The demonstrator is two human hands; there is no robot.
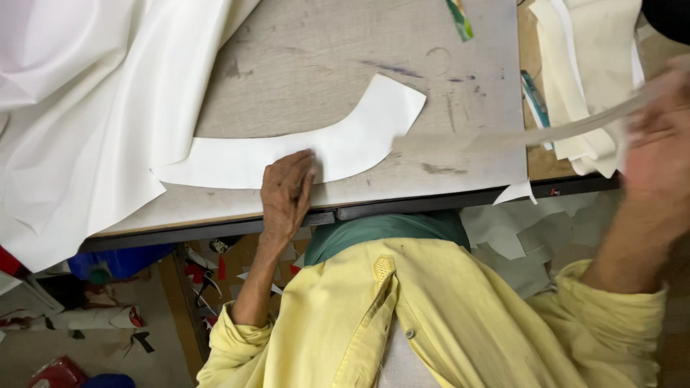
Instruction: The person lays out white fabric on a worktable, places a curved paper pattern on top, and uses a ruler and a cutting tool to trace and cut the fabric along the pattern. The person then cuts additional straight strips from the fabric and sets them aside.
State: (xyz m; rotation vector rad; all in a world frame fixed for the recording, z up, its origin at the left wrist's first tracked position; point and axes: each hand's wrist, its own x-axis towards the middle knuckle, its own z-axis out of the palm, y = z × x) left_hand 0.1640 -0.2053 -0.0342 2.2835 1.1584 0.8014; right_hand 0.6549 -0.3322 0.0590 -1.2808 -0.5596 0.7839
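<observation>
My left hand (286,188) lies flat on a curved white pattern piece (345,140) near the front edge of the grey table (316,65). Its fingers press the piece down against the tabletop. My right hand (658,154) is raised at the right, blurred with motion, and grips a long thin pale strip (568,129) that stretches left across the table's right edge. I wear a yellow shirt with rolled sleeves.
A large white cloth (86,108) drapes over the table's left side. A stack of cream fabric pieces (586,65) sits at the upper right. Paper offcuts (517,244) and scraps litter the floor below the table.
</observation>
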